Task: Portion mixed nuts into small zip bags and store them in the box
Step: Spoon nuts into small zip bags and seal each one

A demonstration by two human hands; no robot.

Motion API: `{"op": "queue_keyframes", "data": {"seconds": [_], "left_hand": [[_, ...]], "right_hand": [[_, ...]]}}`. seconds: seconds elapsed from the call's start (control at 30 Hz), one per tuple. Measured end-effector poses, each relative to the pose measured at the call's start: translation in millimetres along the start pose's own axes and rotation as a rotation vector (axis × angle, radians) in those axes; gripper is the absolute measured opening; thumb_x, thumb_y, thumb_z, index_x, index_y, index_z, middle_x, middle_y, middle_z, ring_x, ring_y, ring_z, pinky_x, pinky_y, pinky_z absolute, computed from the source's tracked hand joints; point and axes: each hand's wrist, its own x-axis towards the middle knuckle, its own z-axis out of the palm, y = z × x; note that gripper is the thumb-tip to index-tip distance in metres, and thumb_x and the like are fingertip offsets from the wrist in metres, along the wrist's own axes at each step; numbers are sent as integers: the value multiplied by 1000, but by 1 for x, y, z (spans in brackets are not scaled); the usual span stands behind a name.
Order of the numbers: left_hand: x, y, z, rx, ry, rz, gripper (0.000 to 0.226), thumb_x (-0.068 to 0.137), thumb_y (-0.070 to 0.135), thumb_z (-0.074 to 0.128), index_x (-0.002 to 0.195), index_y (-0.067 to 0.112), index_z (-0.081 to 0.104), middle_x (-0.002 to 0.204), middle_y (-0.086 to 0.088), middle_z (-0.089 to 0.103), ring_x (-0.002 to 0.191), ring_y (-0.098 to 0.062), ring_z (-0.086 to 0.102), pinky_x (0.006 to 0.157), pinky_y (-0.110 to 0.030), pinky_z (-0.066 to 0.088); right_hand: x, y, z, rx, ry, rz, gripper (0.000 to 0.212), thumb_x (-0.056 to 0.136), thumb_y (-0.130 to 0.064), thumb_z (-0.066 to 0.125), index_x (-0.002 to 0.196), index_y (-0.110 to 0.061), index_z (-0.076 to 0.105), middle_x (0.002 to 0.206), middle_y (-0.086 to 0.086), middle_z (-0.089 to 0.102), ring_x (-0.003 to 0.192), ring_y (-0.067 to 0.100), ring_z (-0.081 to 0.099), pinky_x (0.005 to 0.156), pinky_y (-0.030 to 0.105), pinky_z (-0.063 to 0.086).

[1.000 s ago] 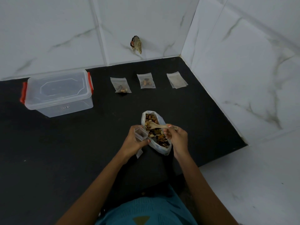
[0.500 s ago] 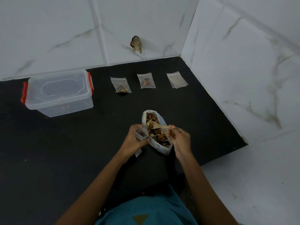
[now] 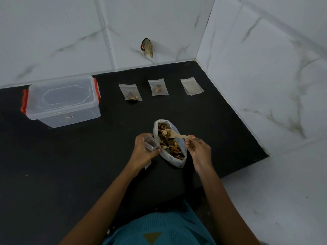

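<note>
An open plastic bag of mixed nuts lies on the black counter. My right hand pinches the handle of a wooden spoon, whose bowl carries a few nuts just above the bag. My left hand grips a small clear zip bag with its mouth held open, beside the nut bag's left edge. Two small zip bags with nuts in them and a stack of empty zip bags lie in a row further back. The clear storage box, lid on, stands at the back left.
White marble-tiled walls close the counter at the back and right. A broken patch with debris marks the back wall. The counter's front right edge drops to a pale floor.
My right hand has drawn back to the right and lifted the spoon, now loaded with a few nuts, out of the heap. My left hand has kept the small zip bag in place.
</note>
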Motion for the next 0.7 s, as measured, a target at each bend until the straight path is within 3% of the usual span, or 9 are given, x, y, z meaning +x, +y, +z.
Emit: {"op": "queue_keyframes", "data": {"seconds": [0.1,0.23,0.33,0.5,0.6,0.7], "left_hand": [[-1,5,-2,-59,6,28,53,79,6,69,118,26,38,117,6,47,103,-3,49,71,-8,42],[-1,10,-1,-75,5,88,55,78,2,69,121,20,38,112,9,49,99,4,49,72,0,41],[0,15,2,-69,22,134,57,77,1,70,121,19,39,110,14,47,101,3,49,77,-3,43],[-2,27,4,-85,46,222,57,78,-1,68,118,23,36,112,17,47,107,5,48,83,-5,42],[-3,35,4,-111,63,250,56,77,-5,67,117,20,36,106,14,48,100,3,52,80,-7,45],[-5,40,4,-125,72,265,56,77,-8,66,116,18,36,103,13,47,92,11,52,76,-7,45]], "right_hand": [[-6,-6,0,29,-16,1,13,91,-4,52,84,-5,63,72,6,60,66,10,57,62,18,51],[-22,-20,5,-4,-75,-45,14,91,-6,53,83,-7,64,70,4,62,66,9,58,66,21,49],[-35,-30,10,-67,-140,-113,15,91,-7,51,86,-7,66,68,2,63,63,7,60,63,18,50],[-55,-33,18,-258,-243,-349,18,91,-7,50,86,-11,66,68,1,64,62,6,60,59,17,51],[-62,-30,22,-409,-259,-536,17,91,-8,53,84,-16,66,68,0,64,62,6,61,58,17,50],[-67,-28,24,-532,-288,-694,13,90,-7,54,87,-16,64,67,-4,63,60,2,60,57,13,49]]}}
